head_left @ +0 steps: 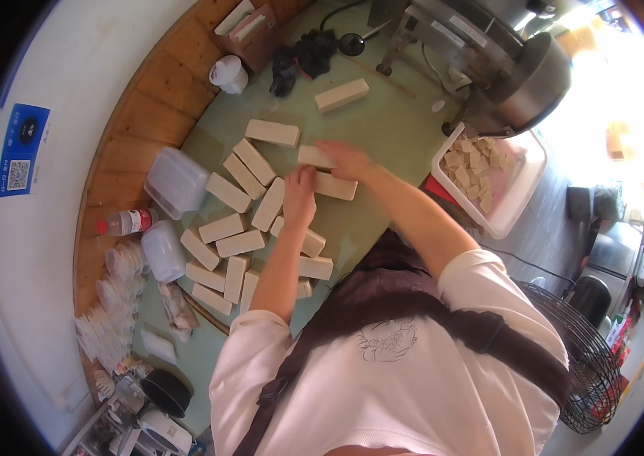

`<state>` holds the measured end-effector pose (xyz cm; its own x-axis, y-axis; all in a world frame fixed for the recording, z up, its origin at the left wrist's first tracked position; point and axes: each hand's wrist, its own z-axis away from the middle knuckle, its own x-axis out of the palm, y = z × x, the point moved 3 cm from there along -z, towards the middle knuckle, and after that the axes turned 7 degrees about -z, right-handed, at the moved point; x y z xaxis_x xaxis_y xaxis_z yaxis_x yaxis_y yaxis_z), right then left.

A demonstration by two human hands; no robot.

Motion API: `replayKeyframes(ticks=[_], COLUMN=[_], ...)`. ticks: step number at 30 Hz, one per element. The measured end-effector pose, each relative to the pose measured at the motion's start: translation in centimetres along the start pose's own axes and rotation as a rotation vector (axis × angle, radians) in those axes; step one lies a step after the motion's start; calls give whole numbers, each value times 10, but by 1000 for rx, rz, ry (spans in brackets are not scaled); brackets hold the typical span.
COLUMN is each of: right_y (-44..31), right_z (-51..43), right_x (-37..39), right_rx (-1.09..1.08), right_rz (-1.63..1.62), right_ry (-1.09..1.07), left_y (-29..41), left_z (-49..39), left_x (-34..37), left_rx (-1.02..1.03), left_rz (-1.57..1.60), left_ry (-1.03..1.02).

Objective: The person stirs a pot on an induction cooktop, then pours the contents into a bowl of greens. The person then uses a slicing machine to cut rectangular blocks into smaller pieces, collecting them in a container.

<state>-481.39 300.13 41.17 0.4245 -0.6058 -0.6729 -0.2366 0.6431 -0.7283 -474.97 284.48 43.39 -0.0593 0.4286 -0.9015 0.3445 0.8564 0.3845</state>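
Note:
Two pale, dough-like rectangular blocks lie side by side under my hands, near the middle of the green tabletop (373,131). My right hand (347,161) is blurred and closed over the right end of the upper block (313,157). Against the left end of the lower block (336,187) rests my left hand (301,191), fingers together and pointing away from me; its thumb side is hidden. Several similar blocks (239,243) are spread to the left, some touching. One block (342,96) lies apart, farther back.
At right, a white tub (518,202) holds cut pale pieces below a metal machine (470,62). Plastic containers (176,179), a bottle (128,222) and stacked clear cups (111,302) line the left edge. Black gloves (313,54) lie at the back. A wire fan (578,359) stands behind my right side.

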Motion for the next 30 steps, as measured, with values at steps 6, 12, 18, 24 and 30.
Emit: replayKeyframes(ticks=[6, 12, 18, 24, 30], right_y=[-22, -43, -38, -33, -17], right_z=[46, 55, 56, 63, 65], right_x=[7, 8, 11, -11, 21], right_rx=[194, 238, 220, 267, 130], right_rz=[154, 318, 326, -13, -1169], right_ry=[60, 49, 106, 155, 135], left_y=[-4, -8, -10, -16, 34], left_z=[4, 3, 3, 4, -10], left_x=[14, 19, 26, 33, 36], left_rx=[-241, -297, -419, -558, -664], left_rz=[249, 313, 436, 933, 1573], left_ry=[1, -5, -41, 42, -159])
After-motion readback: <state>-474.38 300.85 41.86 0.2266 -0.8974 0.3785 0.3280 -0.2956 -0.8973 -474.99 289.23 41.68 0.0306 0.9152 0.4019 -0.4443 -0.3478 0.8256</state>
